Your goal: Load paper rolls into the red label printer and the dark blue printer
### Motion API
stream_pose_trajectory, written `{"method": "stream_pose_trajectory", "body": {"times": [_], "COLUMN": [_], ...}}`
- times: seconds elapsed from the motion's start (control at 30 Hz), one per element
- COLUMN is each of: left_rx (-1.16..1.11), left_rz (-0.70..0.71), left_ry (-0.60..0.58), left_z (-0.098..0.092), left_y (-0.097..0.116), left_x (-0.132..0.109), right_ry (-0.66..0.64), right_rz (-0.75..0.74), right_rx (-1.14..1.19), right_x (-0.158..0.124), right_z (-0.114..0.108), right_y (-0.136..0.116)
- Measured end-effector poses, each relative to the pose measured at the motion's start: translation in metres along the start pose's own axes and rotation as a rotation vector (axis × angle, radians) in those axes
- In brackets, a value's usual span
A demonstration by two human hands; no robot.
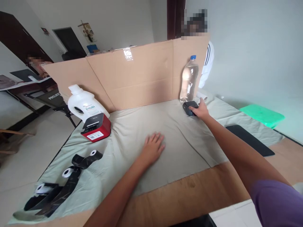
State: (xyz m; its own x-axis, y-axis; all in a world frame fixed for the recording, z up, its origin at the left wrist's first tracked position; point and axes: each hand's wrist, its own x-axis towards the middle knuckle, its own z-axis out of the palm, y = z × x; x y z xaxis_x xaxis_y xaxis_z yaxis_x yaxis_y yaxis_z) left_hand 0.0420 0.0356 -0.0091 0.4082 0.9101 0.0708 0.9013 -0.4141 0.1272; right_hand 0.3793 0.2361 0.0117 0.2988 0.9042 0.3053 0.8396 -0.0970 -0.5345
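My left hand (153, 147) lies flat and open on the pale green cloth (132, 132) near the middle of the table, holding nothing. My right hand (200, 110) reaches far to the back right and closes its fingers on a small black device (188, 107) that rests on the cloth. A clear plastic water bottle (188, 80) with a blue cap stands just behind that device, against the cardboard screen (132, 75).
A red and black label printer (96, 127) sits at the left with a white detergent jug (82, 104) behind it. Black ribbon rolls (63, 183) lie at the front left. A black flat pad (249, 139) and green lid (261, 115) are right. A person stands behind the screen.
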Motion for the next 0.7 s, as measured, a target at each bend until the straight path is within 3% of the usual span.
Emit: {"method": "stream_pose_trajectory", "body": {"times": [0.1, 0.23, 0.37, 0.5, 0.7], "left_rx": [-0.015, -0.038, -0.058, -0.055, -0.091], "left_rz": [0.035, 0.036, 0.035, 0.030, 0.046], "left_ry": [-0.001, 0.023, 0.042, 0.030, 0.017], "left_z": [0.023, 0.030, 0.028, 0.028, 0.024], "left_y": [0.013, 0.010, 0.009, 0.011, 0.009], "left_x": [0.000, -0.006, -0.004, -0.003, -0.004], "right_ry": [-0.161, -0.298, -0.271, -0.238, -0.311], "right_rz": [0.014, 0.139, 0.245, 0.193, -0.060], "right_rx": [-0.147, -0.187, -0.155, -0.137, -0.031], "right_x": [0.012, 0.017, 0.008, -0.030, -0.119], "right_z": [-0.007, -0.007, -0.003, 0.003, 0.024], "right_y": [-0.019, -0.029, -0.037, -0.068, -0.152]}}
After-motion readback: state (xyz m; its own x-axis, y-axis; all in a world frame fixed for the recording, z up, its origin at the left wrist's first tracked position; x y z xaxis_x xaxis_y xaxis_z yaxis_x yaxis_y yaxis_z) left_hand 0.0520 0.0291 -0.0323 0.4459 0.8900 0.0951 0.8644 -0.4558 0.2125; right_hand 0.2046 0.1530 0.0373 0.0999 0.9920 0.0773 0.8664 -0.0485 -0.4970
